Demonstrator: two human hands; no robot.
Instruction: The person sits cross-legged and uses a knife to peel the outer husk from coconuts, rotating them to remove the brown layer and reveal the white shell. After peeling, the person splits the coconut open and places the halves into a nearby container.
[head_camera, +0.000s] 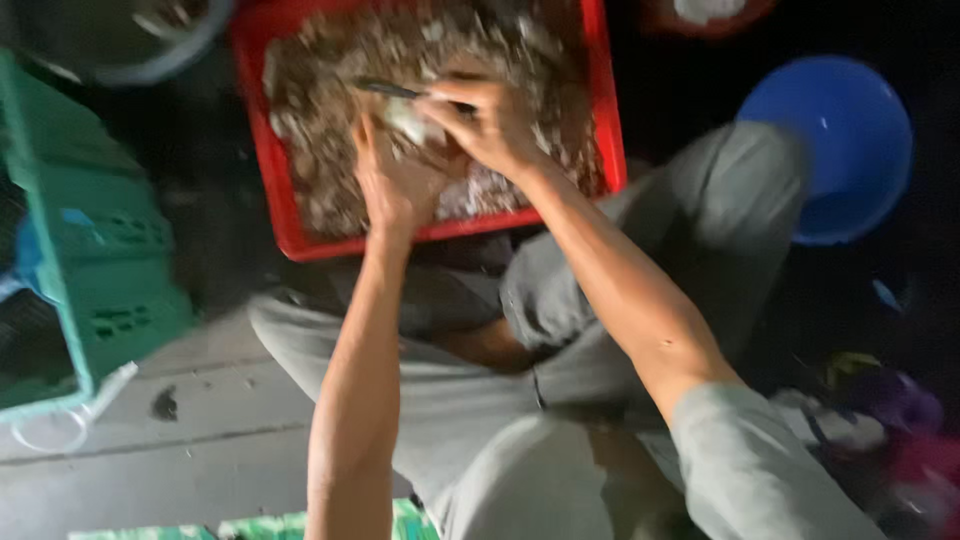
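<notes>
A red plastic crate (270, 160) filled with several brownish-grey shells stands in front of my knees. My left hand (395, 180) is over the crate, cupped around a pale shell (410, 122). My right hand (490, 120) grips a thin dark knife (385, 88), its blade pointing left and lying against the pale shell. Both forearms reach forward over my grey trousers. The picture is blurred, so the shell's exact shape is unclear.
A green plastic crate (100, 260) stands at the left on the concrete floor. A blue bowl (835, 140) sits at the right, beyond my knee. A dark round basin (120, 40) is at the top left. Coloured items lie at the lower right.
</notes>
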